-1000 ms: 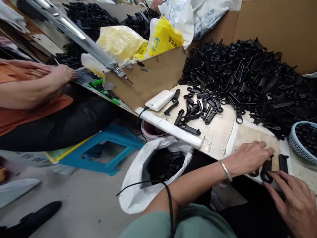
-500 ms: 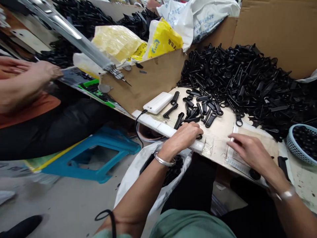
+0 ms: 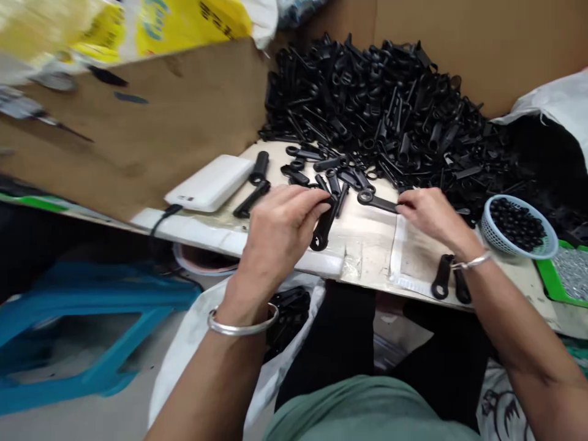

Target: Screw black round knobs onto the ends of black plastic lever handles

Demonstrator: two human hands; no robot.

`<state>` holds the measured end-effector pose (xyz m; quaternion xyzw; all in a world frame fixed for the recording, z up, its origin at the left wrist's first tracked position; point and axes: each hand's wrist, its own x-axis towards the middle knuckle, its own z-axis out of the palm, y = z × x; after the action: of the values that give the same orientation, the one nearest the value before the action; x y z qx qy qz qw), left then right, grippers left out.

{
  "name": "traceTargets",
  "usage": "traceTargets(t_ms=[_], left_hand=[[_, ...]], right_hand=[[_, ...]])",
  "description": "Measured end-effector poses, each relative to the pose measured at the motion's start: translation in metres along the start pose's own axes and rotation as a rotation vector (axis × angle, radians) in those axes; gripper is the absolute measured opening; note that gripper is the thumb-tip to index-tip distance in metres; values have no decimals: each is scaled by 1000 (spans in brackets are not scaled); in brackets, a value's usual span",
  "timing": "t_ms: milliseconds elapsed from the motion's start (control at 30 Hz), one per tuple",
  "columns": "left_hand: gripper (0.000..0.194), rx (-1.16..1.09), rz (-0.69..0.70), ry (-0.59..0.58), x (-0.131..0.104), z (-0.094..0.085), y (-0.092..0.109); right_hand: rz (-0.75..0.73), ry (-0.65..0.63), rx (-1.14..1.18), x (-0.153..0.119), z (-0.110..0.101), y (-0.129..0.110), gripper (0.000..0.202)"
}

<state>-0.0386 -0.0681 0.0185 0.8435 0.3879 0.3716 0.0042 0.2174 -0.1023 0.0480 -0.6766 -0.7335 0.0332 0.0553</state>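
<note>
My left hand (image 3: 287, 229) pinches the upper end of a black plastic handle with a ringed end (image 3: 323, 228), which hangs over the table's front. To the right, my right hand (image 3: 429, 211) is closed on the narrow end of another black ringed handle (image 3: 379, 202), its ring pointing left. Between and beyond the hands lie several loose black parts (image 3: 337, 171). Two more black handles (image 3: 442, 277) rest on the pale mat by my right wrist, one of them partly hidden behind it. A large heap of similar black parts (image 3: 367, 98) fills the back of the table.
A white power bank (image 3: 211, 182) with a cable lies at left beside a cardboard wall (image 3: 184, 122). A blue basket (image 3: 554, 245) of small black pieces and a green tray (image 3: 549, 282) of metal bits stand at right. Below hangs a white sack (image 3: 184, 343); a blue stool (image 3: 105, 367) is at left.
The view has swung right and closer. My left hand has lifted with a black handle. My right hand has reached forward to the loose parts and closed on another handle.
</note>
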Motion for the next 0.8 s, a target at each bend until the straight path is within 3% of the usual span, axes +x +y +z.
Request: traceTargets(t_ms=[67, 133, 233, 300, 467, 800], left_hand=[[23, 11, 47, -81, 7, 7, 15], [22, 29, 116, -219, 15, 17, 33], [20, 73, 202, -435, 23, 33, 61], [19, 100, 238, -516, 25, 45, 78], [17, 131, 354, -561, 24, 70, 105], [22, 93, 315, -647, 16, 87, 120]], right_hand=[[-74, 75, 36, -23, -20, 31, 19], [-166, 51, 71, -47, -30, 53, 19], [-255, -53, 150, -74, -24, 63, 23], [-285, -116, 179, -83, -12, 59, 26], [-268, -176, 121, -81, 13, 50, 22], [-232, -81, 36, -94, 18, 55, 20]])
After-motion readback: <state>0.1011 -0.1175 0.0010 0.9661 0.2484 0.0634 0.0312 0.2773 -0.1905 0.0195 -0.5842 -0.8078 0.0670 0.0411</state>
